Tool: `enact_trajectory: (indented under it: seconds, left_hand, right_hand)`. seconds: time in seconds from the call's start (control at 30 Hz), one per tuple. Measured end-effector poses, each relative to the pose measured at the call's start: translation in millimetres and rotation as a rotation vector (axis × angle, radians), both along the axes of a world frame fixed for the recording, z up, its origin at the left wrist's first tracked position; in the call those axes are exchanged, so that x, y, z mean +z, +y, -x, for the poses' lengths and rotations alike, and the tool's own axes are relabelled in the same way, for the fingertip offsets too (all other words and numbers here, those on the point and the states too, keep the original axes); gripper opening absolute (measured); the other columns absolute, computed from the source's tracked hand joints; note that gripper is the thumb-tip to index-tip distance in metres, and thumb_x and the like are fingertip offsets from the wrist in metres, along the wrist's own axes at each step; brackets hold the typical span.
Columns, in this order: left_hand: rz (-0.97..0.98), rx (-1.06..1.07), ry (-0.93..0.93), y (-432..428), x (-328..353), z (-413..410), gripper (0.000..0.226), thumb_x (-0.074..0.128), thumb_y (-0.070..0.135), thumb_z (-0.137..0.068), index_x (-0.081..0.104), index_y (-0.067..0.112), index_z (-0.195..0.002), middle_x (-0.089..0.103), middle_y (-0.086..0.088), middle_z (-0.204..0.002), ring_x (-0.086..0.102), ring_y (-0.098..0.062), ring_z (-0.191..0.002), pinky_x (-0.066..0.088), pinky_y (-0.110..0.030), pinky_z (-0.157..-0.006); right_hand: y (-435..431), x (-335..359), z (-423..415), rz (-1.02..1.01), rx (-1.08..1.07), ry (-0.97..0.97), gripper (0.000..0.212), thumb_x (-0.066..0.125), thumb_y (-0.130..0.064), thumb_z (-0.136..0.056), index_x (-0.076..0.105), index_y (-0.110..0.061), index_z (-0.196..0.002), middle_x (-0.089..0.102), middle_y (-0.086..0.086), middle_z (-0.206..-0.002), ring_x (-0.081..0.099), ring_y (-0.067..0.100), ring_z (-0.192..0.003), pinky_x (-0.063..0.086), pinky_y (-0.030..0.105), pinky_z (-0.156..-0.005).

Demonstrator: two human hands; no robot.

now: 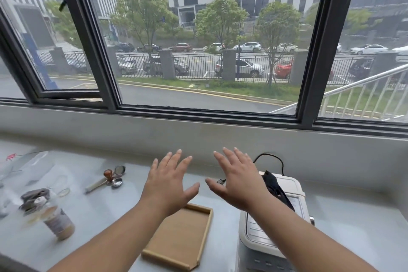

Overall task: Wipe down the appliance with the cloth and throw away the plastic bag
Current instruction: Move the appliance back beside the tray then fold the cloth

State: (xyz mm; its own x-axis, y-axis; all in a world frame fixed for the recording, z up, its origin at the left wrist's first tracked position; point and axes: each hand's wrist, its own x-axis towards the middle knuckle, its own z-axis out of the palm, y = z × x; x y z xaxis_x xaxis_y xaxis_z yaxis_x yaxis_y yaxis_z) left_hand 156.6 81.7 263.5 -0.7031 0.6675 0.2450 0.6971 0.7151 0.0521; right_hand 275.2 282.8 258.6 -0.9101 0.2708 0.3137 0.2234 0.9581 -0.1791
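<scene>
My left hand point(170, 183) and my right hand point(237, 181) hover side by side over the grey counter point(106, 212), palms down, fingers spread, holding nothing. A white appliance point(293, 185) stands at the lower right, partly hidden under my right forearm, with a black item point(274, 185) lying on its lid and a black cord point(272, 158) behind it. At the far left a crumpled grey cloth point(34, 197) lies on the counter. A clear plastic bag point(28, 163) lies beyond the cloth.
A shallow wooden tray point(178, 240) lies below my left hand. A coffee tamper point(108, 175), spoon point(117, 182) and small strainer point(119, 170) lie left of centre. A bottle point(58, 223) and clear glassware stand at the left. A grey ledge and a window rise behind the counter.
</scene>
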Motion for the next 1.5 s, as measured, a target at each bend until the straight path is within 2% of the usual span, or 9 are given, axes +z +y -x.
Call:
enact_trajectory:
  seconds: [0.47,0.67,0.8,1.13,1.23,1.4,1.5]
  left_hand:
    - [0.043,-0.042,-0.047,-20.8,-17.7,51.2,0.090,0.024,0.081,-0.085,0.009,0.041,-0.164,-0.002,0.007,-0.176,-0.005,-0.018,-0.161,-0.004,-0.048,-0.129]
    - [0.041,-0.145,-0.065,9.0,-20.7,44.4,0.089,0.025,0.081,-0.086,0.010,0.041,-0.164,-0.001,0.007,-0.176,-0.004,-0.017,-0.161,-0.002,-0.048,-0.130]
    - [0.024,-0.214,-0.067,32.0,-20.3,31.3,0.094,0.016,0.083,-0.080,0.012,0.041,-0.164,0.001,0.008,-0.176,-0.002,-0.017,-0.161,-0.001,-0.048,-0.130]
    - [0.012,-0.341,-0.090,72.6,-32.4,-1.0,0.091,0.023,0.082,-0.081,0.016,0.043,-0.163,0.005,0.009,-0.175,0.001,-0.017,-0.161,0.000,-0.048,-0.130]
    - [0.016,-0.368,-0.096,80.2,-36.2,-10.5,0.090,0.024,0.083,-0.082,0.015,0.043,-0.163,0.004,0.009,-0.175,0.000,-0.017,-0.161,0.000,-0.048,-0.130]
    - [0.036,-0.403,-0.094,92.2,-42.5,-24.6,0.088,0.026,0.082,-0.085,0.015,0.042,-0.163,0.003,0.009,-0.175,0.000,-0.017,-0.161,-0.001,-0.048,-0.130]
    - [0.052,-0.416,-0.097,96.7,-46.5,-31.9,0.087,0.025,0.081,-0.085,0.013,0.043,-0.163,0.002,0.009,-0.176,-0.001,-0.017,-0.161,-0.001,-0.048,-0.130]
  right_hand:
    - [-21.7,-16.0,41.7,-0.022,-0.054,-0.073,0.091,0.024,-0.086,-0.086,0.021,-0.036,-0.162,0.024,0.001,-0.170,0.013,0.030,-0.157,0.010,0.050,-0.127]
    - [-6.1,-15.0,19.3,-0.001,-0.160,-0.081,0.092,0.024,-0.086,-0.086,0.022,-0.035,-0.162,0.025,0.001,-0.170,0.013,0.030,-0.157,0.010,0.050,-0.127]
    - [5.9,-18.7,-1.2,0.005,-0.234,-0.086,0.092,0.026,-0.086,-0.085,0.025,-0.035,-0.161,0.028,0.002,-0.168,0.017,0.030,-0.156,0.012,0.051,-0.127]
    - [27.3,-29.8,-50.7,0.018,-0.407,-0.177,0.085,0.031,-0.075,-0.089,0.025,-0.031,-0.161,0.029,0.003,-0.167,0.020,0.032,-0.154,0.020,0.049,-0.124]
    - [29.3,-31.0,-62.0,0.005,-0.426,-0.194,0.081,0.038,-0.071,-0.090,0.029,-0.028,-0.159,0.034,0.001,-0.164,0.028,0.031,-0.149,0.026,0.048,-0.121]
    - [32.1,-34.2,-79.1,0.024,-0.475,-0.216,0.078,0.043,-0.067,-0.088,0.034,-0.028,-0.155,0.046,-0.002,-0.150,0.046,0.027,-0.130,0.042,0.044,-0.106]
    - [31.6,-37.2,-84.5,0.043,-0.505,-0.257,0.071,0.042,-0.069,-0.088,0.042,-0.027,-0.145,0.056,0.000,-0.133,0.052,0.027,-0.120,0.046,0.043,-0.097]
